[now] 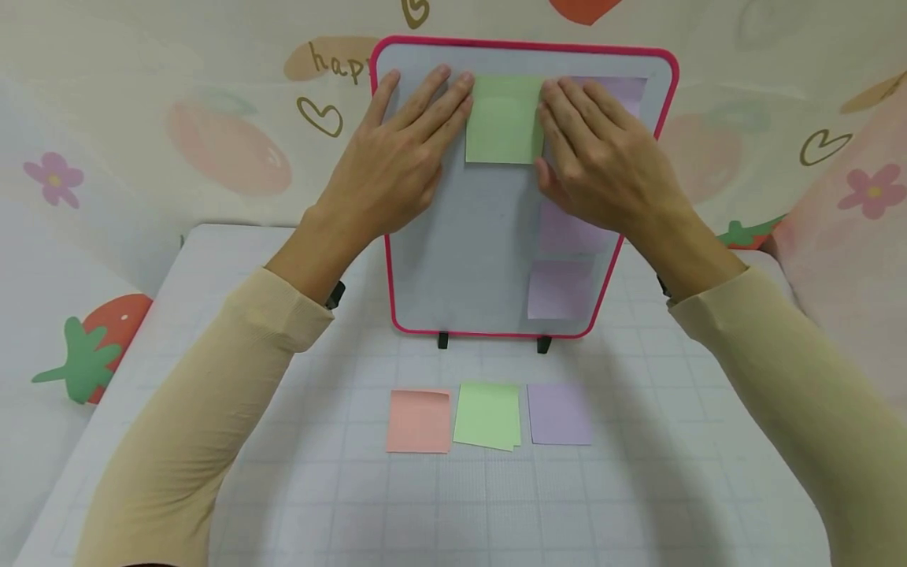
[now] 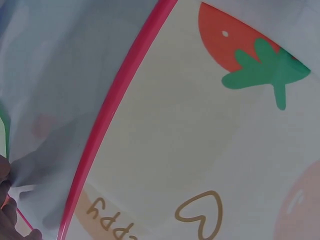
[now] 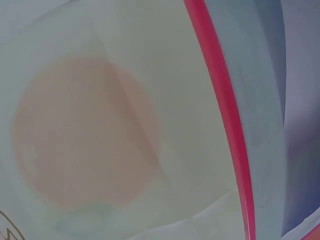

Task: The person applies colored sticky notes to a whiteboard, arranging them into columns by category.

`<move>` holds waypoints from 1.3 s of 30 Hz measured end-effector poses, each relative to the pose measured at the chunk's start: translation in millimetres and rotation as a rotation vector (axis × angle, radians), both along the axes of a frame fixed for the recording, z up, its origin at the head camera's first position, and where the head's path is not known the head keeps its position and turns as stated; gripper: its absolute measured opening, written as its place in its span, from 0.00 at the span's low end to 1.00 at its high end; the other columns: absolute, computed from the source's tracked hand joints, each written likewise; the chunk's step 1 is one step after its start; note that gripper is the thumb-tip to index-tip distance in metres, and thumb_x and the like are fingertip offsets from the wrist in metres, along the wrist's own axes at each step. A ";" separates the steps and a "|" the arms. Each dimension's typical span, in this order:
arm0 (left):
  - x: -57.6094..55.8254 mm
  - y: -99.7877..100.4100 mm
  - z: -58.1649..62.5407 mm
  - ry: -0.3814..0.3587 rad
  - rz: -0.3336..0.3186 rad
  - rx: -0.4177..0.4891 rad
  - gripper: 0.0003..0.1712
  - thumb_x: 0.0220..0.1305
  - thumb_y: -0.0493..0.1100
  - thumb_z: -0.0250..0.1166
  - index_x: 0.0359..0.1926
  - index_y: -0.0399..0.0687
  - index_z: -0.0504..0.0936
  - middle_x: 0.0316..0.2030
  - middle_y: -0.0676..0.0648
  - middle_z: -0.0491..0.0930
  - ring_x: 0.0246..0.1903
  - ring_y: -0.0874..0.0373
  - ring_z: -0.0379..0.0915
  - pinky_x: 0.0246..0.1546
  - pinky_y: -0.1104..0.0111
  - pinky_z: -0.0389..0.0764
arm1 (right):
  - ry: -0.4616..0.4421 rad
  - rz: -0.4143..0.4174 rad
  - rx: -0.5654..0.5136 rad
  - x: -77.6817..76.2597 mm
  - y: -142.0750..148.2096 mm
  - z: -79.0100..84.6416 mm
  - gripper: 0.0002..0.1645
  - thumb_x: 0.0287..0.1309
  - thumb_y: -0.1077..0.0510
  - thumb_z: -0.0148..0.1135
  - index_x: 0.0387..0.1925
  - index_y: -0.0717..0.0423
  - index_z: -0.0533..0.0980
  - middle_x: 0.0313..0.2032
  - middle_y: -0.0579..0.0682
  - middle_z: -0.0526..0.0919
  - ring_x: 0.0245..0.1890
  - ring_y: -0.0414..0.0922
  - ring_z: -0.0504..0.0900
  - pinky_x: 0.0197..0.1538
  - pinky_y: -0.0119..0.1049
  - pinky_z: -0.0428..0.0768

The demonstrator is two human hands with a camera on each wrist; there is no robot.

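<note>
A green sticky note point(image 1: 504, 118) is on the upper middle of a whiteboard point(image 1: 460, 260) with a pink frame. My left hand point(image 1: 400, 153) rests on the board with extended fingers, their tips at the note's left edge; the left wrist view catches only a few fingertips point(image 2: 7, 205) in its lower left corner. Held fairly straight, the fingers of my right hand point(image 1: 609, 150) touch the note's right edge and partly cover a purple note point(image 1: 627, 93). Two more purple notes, a middle one point(image 1: 570, 228) and a lower one point(image 1: 560, 289), stick below it. The right wrist view shows no hand.
On the white table point(image 1: 283, 504) before the board lie pink notes point(image 1: 418, 421), green notes point(image 1: 487, 415) and purple notes point(image 1: 560, 414) in a row. Black feet point(image 1: 442, 340) prop the board upright. A patterned cloth point(image 1: 234, 47) hangs behind.
</note>
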State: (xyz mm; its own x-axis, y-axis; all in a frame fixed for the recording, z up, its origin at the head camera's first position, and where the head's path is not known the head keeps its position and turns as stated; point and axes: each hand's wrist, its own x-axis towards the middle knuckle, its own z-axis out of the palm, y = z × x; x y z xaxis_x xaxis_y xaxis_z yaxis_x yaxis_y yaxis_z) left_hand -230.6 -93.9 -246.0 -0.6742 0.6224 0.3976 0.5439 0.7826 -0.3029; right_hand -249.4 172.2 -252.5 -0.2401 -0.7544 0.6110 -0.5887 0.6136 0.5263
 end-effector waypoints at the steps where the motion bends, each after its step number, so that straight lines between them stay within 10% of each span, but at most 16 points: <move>1: -0.1 0.1 0.0 -0.001 0.001 -0.002 0.32 0.76 0.42 0.42 0.78 0.44 0.52 0.78 0.49 0.47 0.77 0.56 0.37 0.75 0.54 0.34 | 0.000 0.003 -0.014 0.0 0.4 -0.8 0.27 0.65 0.57 0.51 0.57 0.74 0.75 0.58 0.67 0.78 0.59 0.60 0.77 0.69 0.45 0.67; 26: -1.3 3.7 -2.8 0.042 -0.005 -0.072 0.33 0.75 0.43 0.46 0.77 0.42 0.54 0.78 0.47 0.49 0.77 0.54 0.41 0.74 0.49 0.41 | -0.093 0.002 0.011 1.1 -10.2 -2.1 0.28 0.64 0.59 0.54 0.60 0.76 0.72 0.61 0.67 0.75 0.63 0.60 0.73 0.70 0.48 0.64; 39: 53.7 -18.6 -44.0 0.053 -0.193 -0.019 0.33 0.71 0.41 0.52 0.74 0.40 0.61 0.75 0.46 0.58 0.75 0.52 0.48 0.74 0.48 0.47 | -0.123 0.176 -0.035 58.4 4.3 -38.6 0.28 0.58 0.60 0.58 0.58 0.73 0.74 0.58 0.67 0.78 0.61 0.60 0.76 0.66 0.50 0.71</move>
